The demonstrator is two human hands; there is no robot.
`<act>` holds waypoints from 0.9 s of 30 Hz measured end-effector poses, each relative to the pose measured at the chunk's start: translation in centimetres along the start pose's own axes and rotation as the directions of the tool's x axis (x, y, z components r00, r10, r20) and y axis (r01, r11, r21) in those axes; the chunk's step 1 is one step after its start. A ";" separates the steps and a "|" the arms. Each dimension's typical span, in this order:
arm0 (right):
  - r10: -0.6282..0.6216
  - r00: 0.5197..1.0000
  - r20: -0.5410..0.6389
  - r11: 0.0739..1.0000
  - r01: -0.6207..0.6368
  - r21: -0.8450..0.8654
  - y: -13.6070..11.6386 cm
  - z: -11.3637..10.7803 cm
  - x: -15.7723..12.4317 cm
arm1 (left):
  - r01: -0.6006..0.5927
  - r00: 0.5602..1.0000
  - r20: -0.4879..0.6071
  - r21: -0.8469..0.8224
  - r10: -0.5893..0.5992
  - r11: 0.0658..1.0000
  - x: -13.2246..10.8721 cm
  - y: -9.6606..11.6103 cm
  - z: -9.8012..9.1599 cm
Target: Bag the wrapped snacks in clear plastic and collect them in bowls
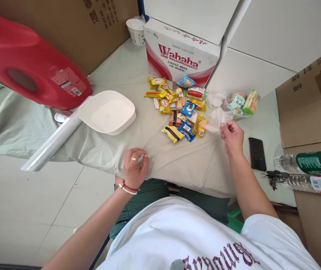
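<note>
My right hand [232, 138] pinches a crumpled clear plastic bag [218, 119] between thumb and fingers, low over the cloth. Just left of that bag lies a loose pile of small wrapped snacks [188, 108] in yellow, blue, red and brown packets. Behind the bag, a clear bowl [241, 114] holds a light-blue packet [236, 103] and a green-edged packet [251, 102]. My left hand [136, 167] rests at the table's front edge, its fingers curled in and nothing visible in them. A white oval basin [108, 112] stands beyond it to the left, untouched.
A red jug [45, 71] and a roll of clear film [55, 138] are at the left. A Wahaha box [179, 52] stands behind the snacks, with a paper cup [136, 32] beside it. On the right lie a phone [257, 153], keys [275, 177] and plastic bottles [312, 163].
</note>
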State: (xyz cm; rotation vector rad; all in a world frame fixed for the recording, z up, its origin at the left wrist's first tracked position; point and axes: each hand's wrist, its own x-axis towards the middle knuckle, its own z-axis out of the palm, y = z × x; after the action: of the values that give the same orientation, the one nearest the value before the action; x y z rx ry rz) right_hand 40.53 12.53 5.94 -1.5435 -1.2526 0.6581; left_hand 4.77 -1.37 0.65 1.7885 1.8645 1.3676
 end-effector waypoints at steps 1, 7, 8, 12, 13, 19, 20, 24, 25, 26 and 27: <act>0.068 0.997 0.034 0.986 -0.072 0.152 -0.5 0.2 -1.5 | 0.091 0.995 0.042 -0.107 -0.087 0.990 -0.2 1.4 0.2; 0.093 0.861 0.499 0.940 -0.241 0.241 -3.3 2.0 -11.9 | 0.810 0.585 0.761 -0.529 -0.280 0.252 0.7 10.1 2.6; 0.037 0.801 0.597 0.964 -0.186 0.191 -3.6 1.9 -12.8 | 0.854 0.520 0.810 -0.493 -0.270 0.166 1.1 10.8 2.9; -0.066 0.786 0.614 0.994 0.104 -0.026 -3.1 -0.8 -10.8 | 0.868 0.494 0.789 -0.469 -0.365 0.163 1.4 10.4 3.3; -0.052 0.878 0.475 0.984 0.128 -0.128 -2.4 -1.8 -9.1 | 0.855 0.517 0.758 -0.482 -0.397 0.192 1.2 10.0 3.2; 0.138 0.990 0.035 0.746 -0.081 -0.661 3.1 -2.9 1.2 | 0.827 0.563 0.699 -0.487 -0.442 0.282 -0.6 8.6 1.5; 0.140 0.987 0.080 0.727 -0.047 -0.685 3.4 -2.1 2.2 | 0.836 0.547 0.713 -0.490 -0.439 0.246 -0.8 8.5 1.2; -0.118 0.993 0.005 0.743 0.092 -0.663 2.3 2.0 6.0 | 0.847 0.487 0.721 -0.528 -0.492 0.065 -0.9 7.8 -0.1; -0.191 0.981 -0.043 0.750 0.118 -0.651 1.5 2.9 7.3 | 0.839 0.488 0.705 -0.542 -0.515 0.053 -0.8 7.5 -0.4; -0.245 0.967 -0.069 0.752 0.145 -0.643 0.7 3.7 8.7 | 0.832 0.494 0.685 -0.552 -0.535 0.062 -0.7 7.4 -0.7; -0.263 0.962 -0.070 0.753 0.159 -0.638 -0.1 4.4 10.1 | 0.826 0.507 0.664 -0.557 -0.550 0.089 -0.6 7.2 -0.9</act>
State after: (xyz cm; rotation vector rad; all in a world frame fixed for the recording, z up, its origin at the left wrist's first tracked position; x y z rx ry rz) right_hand 39.84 23.52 6.21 -1.8993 -1.5918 -0.0644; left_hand 9.12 -3.56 6.07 0.3444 1.1426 1.1237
